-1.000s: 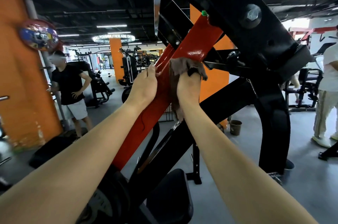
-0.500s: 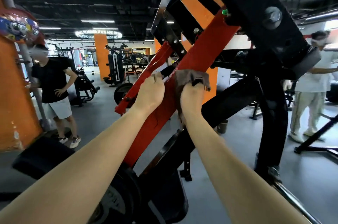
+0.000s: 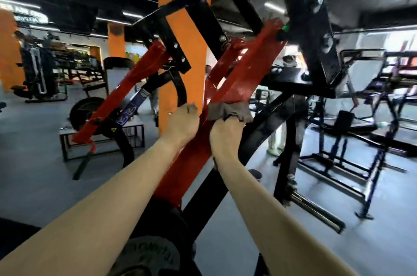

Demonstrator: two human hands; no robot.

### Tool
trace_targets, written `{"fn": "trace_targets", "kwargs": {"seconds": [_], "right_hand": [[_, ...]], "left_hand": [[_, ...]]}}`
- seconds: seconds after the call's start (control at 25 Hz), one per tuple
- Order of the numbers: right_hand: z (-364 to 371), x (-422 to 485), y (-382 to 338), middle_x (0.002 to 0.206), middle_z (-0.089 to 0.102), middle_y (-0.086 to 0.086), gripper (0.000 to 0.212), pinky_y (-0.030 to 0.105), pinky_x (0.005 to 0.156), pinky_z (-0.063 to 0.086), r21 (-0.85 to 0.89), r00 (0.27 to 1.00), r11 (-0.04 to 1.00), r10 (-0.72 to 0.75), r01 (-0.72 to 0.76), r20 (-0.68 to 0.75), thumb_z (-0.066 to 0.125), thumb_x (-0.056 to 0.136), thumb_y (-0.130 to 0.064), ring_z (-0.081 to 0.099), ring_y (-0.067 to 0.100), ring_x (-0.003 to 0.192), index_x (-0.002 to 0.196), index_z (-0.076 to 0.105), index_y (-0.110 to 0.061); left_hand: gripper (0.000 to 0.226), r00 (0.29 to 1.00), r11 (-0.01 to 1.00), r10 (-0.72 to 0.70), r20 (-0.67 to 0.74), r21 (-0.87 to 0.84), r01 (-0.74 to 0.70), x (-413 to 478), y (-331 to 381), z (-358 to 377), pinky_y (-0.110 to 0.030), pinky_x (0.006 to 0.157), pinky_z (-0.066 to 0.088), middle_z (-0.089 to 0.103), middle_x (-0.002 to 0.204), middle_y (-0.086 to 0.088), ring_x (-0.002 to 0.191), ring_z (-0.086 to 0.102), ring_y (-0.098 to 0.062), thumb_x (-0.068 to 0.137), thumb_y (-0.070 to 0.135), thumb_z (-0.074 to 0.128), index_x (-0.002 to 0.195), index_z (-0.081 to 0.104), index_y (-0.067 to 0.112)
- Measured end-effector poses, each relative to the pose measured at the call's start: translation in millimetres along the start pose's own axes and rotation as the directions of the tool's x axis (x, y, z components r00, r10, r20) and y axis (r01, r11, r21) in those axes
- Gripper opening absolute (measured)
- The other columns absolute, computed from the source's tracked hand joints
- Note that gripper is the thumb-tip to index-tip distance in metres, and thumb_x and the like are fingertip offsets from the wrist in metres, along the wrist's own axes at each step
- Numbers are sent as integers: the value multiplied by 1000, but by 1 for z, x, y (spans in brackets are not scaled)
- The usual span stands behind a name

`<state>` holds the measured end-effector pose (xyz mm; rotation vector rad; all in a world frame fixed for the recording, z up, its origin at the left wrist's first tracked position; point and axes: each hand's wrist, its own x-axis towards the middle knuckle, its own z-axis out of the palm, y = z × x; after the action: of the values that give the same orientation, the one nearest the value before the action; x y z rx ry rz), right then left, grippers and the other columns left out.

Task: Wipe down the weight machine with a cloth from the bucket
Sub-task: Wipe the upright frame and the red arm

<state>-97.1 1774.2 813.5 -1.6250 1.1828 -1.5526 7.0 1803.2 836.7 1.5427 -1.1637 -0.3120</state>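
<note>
The slanted red steel arm [image 3: 246, 66] of the black-framed weight machine [image 3: 316, 34] runs from lower left to upper right through the middle of the view, and both bare forearms reach up along it. The crumpled grey-brown cloth [image 3: 228, 111] lies pressed against the face of the red arm, about halfway up its visible length. The right hand [image 3: 225, 133] is just below the cloth and holds it bunched, its fingers curled into the fabric, with folds spilling over the knuckles and to the right side of the arm.

The left hand [image 3: 182, 121] sits at the left edge of the red arm, level with the cloth and just beside the right hand. Its fingers [image 3: 190, 108] are curled in like a fist; whether they close round the arm's edge cannot be told from this angle.

At the top end of the red arm a small green cap [image 3: 286, 27] shows where it meets the black frame. At its foot, near the bottom of the view, lies a dark round weight plate [image 3: 149, 253] with raised lettering. Behind the red arm stands a tall orange pillar [image 3: 178, 50], and further left of it a second red arm [image 3: 135, 81] slopes the same way, with a black round plate [image 3: 83, 111] at its lower end. To the right of the red arm, other black gym frames [image 3: 352, 163] stand on the grey floor [image 3: 33, 151], blurred.
</note>
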Motion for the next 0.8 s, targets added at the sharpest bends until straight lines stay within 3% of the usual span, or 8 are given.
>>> {"fn": "trace_targets", "kwargs": {"seconds": [0.08, 0.16, 0.24, 0.36, 0.44, 0.52, 0.72, 0.8], "right_hand": [[1, 5, -3, 138, 53, 30, 44, 39, 118, 31, -218, 970, 951, -235, 218, -58, 43, 91, -8, 45, 43, 134, 127, 62, 8], [6, 12, 5, 143, 49, 36, 44, 55, 125, 22, -367, 899, 849, -433, 381, -70, 45, 89, -5, 38, 49, 142, 126, 62, 12], [9, 5, 19, 160, 32, 29, 51, 50, 129, 12, -535, 841, 688, -535, 490, 82, 39, 93, -10, 19, 45, 153, 140, 57, 2], [2, 13, 18, 170, 19, 5, 37, 36, 127, 13, -644, 783, 515, -579, 566, 224, 46, 98, -14, 5, 33, 158, 125, 70, -11], [-5, 31, -10, 158, 36, 5, 23, 46, 117, 36, -689, 787, 507, -598, 517, 150, 57, 95, -16, 27, 38, 147, 103, 77, -8], [-5, 41, -27, 140, 53, 8, 20, 52, 108, 43, -737, 768, 483, -636, 472, 76, 62, 92, -17, 41, 40, 132, 87, 78, -7], [4, 29, -7, 141, 62, -3, 43, 54, 127, 6, -695, 636, 175, -599, 697, 487, 39, 100, -36, 16, 30, 157, 108, 79, -23], [-3, 48, -15, 149, 57, -1, 47, 55, 127, 4, -718, 641, 141, -590, 681, 492, 34, 101, -39, 10, 27, 158, 113, 78, -25]], "left_hand": [[39, 999, 1000, 27, 42, -15, -27, 4, -6, 0, -46, 100, 49, 66, 126, -14, 114, 61, -35, 109, 29, 36, 124, 64, 8], [41, 995, 998, 61, 77, -26, -60, 4, -4, -5, -45, 100, 45, 61, 128, -12, 116, 57, -32, 112, 33, 27, 124, 60, 11], [44, 992, 997, 68, 106, -28, -65, 4, 0, -15, -49, 105, 44, 58, 133, -13, 121, 54, -33, 113, 29, 23, 132, 55, 7], [48, 991, 997, 71, 117, -38, -67, 11, -3, -20, -48, 108, 42, 59, 135, -12, 122, 56, -30, 112, 34, 24, 140, 53, 9], [51, 992, 995, 61, 110, -88, -51, 19, -5, -19, -45, 107, 43, 59, 138, -10, 122, 57, -26, 112, 40, 24, 144, 51, 12], [49, 991, 992, 75, 109, -110, -63, 25, -4, -20, -33, 87, 47, 62, 125, -7, 102, 61, -15, 112, 38, 25, 141, 53, 11], [36, 994, 993, 80, 76, -89, -73, 27, -9, -17, -30, 61, 36, 51, 79, 0, 70, 47, -17, 113, 30, 27, 97, 55, 15], [36, 992, 992, 99, 81, -88, -91, 25, -13, -17, -29, 61, 35, 50, 77, -3, 67, 44, -14, 113, 31, 26, 97, 54, 15]]}}
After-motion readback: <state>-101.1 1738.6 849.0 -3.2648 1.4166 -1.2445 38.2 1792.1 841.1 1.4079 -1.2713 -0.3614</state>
